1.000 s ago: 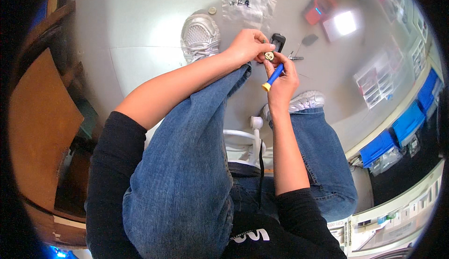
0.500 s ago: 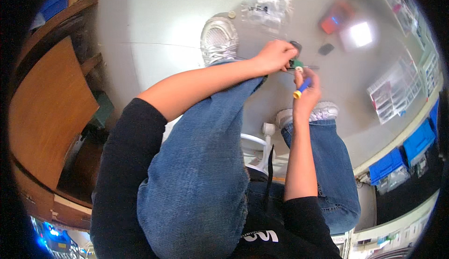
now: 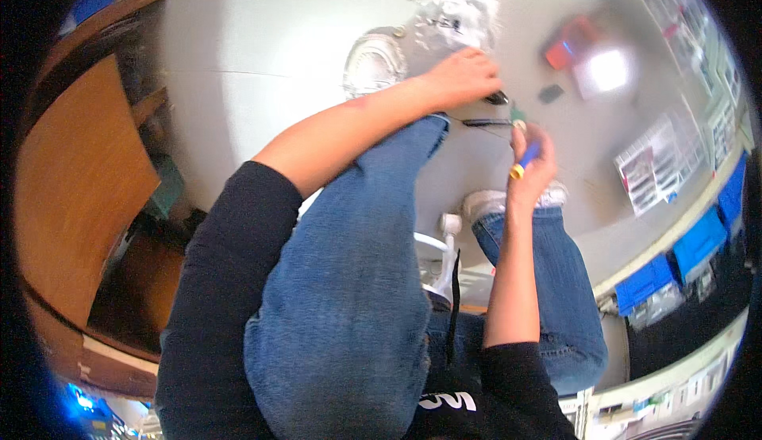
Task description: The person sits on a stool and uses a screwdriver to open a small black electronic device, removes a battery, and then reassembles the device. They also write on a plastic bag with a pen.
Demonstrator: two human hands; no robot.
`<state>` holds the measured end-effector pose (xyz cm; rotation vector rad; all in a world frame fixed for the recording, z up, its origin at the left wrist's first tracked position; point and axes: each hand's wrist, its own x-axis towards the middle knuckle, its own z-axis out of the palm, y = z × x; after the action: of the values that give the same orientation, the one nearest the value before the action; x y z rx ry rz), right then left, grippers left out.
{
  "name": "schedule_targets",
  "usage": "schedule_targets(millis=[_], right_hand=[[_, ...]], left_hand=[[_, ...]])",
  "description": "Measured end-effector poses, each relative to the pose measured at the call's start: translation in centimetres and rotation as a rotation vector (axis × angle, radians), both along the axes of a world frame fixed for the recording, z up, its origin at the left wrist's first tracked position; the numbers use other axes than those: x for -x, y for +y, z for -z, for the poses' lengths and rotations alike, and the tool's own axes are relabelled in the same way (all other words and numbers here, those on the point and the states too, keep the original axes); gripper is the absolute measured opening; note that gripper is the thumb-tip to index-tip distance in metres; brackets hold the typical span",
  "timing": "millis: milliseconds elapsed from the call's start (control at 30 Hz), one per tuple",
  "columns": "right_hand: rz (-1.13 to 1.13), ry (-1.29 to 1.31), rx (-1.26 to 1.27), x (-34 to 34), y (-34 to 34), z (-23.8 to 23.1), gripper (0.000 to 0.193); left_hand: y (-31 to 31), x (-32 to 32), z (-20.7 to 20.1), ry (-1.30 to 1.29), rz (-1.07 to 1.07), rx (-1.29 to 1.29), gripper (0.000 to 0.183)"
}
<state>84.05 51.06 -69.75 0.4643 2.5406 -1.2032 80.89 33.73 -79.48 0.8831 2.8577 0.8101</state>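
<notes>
My left hand is closed over a dark, shiny-tipped object; the fingers cover most of it and its kind is unclear. Just to the right and nearer, my right hand is closed, with a blue-and-yellow tool handle lying across its palm. At its fingertips sits a small cream round piece beside a green part. A thin dark bar stretches left from there, below my left hand. Motion blurs these small parts, and I cannot tell how they join.
Clear plastic bags lie on the grey floor beyond my left hand. Right of them are a red object, a bright white light and a small dark piece. Divided clear cases and blue bins line the right; a wooden panel stands left.
My left hand has drawn up and away from the green part, taking the dark object with it. My right hand has shifted slightly right and nearer. The dark bar now shows between them.
</notes>
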Motion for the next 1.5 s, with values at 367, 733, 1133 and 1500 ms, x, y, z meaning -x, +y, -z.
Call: schedule_targets(millis=[367,733,1133,1500], right_hand=[[-0.442,0.065,-0.207,0.3,0.9,4.0,0.023],[-0.532,0.029,-0.035,1.5,-0.3,1.2,0.023],[-0.459,-0.073,0.094,3.6,-3.4,-2.8,0.022],[0.128,-0.497,0.549,2.3,-4.5,-2.3,0.025]], left_hand=[[-0.8,-2.0,-0.7,0.007,-0.138,0.013,0.017],[-1.3,-3.4,-2.5,-0.473,-0.217,-0.437,0.037],[-3.5,-3.9,-6.8,-1.485,-0.487,-1.405,0.047],[-3.4,-3.0,-7.2,-1.435,-0.485,-1.315,0.042]])
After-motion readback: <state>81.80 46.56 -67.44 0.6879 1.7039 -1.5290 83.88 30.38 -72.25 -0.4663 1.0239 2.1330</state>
